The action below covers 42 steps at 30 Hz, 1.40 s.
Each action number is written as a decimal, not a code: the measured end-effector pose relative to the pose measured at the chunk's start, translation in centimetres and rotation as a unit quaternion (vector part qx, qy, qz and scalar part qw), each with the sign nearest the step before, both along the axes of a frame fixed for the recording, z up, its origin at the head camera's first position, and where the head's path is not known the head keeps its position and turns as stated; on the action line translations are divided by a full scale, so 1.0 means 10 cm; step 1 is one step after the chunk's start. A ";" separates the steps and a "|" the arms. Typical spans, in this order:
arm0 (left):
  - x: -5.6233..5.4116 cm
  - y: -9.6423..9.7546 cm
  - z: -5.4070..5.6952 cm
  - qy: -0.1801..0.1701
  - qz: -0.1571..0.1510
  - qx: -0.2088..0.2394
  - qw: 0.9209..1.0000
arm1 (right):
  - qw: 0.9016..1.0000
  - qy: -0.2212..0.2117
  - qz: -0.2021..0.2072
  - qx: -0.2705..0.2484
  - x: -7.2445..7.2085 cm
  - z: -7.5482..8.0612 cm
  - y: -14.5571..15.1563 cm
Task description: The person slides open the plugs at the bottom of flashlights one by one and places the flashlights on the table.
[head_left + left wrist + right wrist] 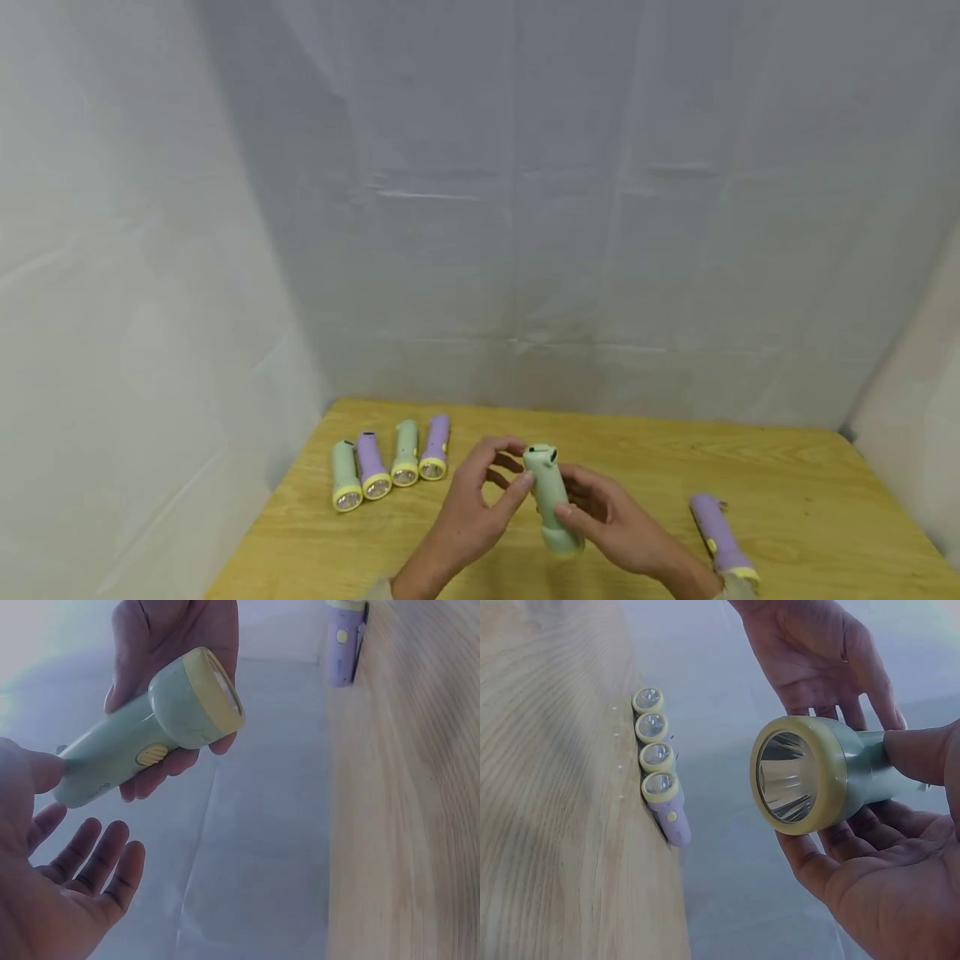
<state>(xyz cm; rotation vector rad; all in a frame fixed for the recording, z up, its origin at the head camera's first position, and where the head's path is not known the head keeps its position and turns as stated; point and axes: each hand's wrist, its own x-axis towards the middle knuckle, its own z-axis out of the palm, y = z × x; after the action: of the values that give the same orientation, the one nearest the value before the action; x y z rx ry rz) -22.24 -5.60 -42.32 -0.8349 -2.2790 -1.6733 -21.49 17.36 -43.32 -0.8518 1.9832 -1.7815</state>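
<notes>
A green flashlight with a yellow rim is held up above the table, its tail end tilted up and its lens end lower. My right hand grips its body near the head, thumb on one side and fingers curled behind. At the tail end, my left hand pinches with thumb and index finger; its other fingers are loosely bent, away from the body. In the left wrist view, a yellow switch shows on the flashlight's side. The right wrist view looks into its clear lens.
Toward the left of the wooden table several flashlights lie side by side, alternating green and purple, lenses facing the near side. Another purple flashlight lies at the right. White sheeting encloses the back and sides.
</notes>
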 end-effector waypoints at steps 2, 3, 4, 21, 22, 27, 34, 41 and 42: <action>0.01 0.02 0.00 0.007 -0.004 0.003 1.000 | 1.000 -0.006 0.000 -0.003 0.02 0.00 0.02; 0.01 0.03 -0.01 0.011 -0.007 0.005 1.000 | 1.000 -0.009 -0.001 -0.002 0.03 0.01 0.02; 0.02 0.04 -0.02 0.014 -0.010 0.006 1.000 | 1.000 -0.013 -0.001 -0.002 0.04 0.01 0.03; 0.12 0.14 -0.15 0.026 -0.005 0.008 1.000 | 0.998 -0.048 0.039 -0.014 0.19 -0.02 0.11; 0.13 0.14 -0.17 0.028 -0.003 0.005 1.000 | 0.998 -0.052 0.043 -0.017 0.20 -0.03 0.12; 0.15 0.14 -0.21 0.049 0.010 -0.003 0.999 | 0.997 -0.059 0.053 -0.017 0.22 -0.06 0.13; 0.15 0.16 -0.24 0.069 -0.011 -0.001 0.998 | 0.995 -0.078 0.055 -0.011 0.25 -0.08 0.16; 0.13 0.17 -0.24 0.074 -0.033 0.001 0.997 | 0.994 -0.090 0.059 -0.017 0.27 -0.06 0.18; 0.13 0.17 -0.24 0.067 -0.036 0.002 0.997 | 0.994 -0.090 0.060 -0.017 0.27 -0.06 0.19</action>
<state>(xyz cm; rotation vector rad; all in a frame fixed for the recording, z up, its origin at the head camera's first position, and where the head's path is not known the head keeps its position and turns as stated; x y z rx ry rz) -20.90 -3.92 -44.68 -1.0092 -2.1804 -1.5970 -18.77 19.22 -43.90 -0.7740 1.7574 -1.7609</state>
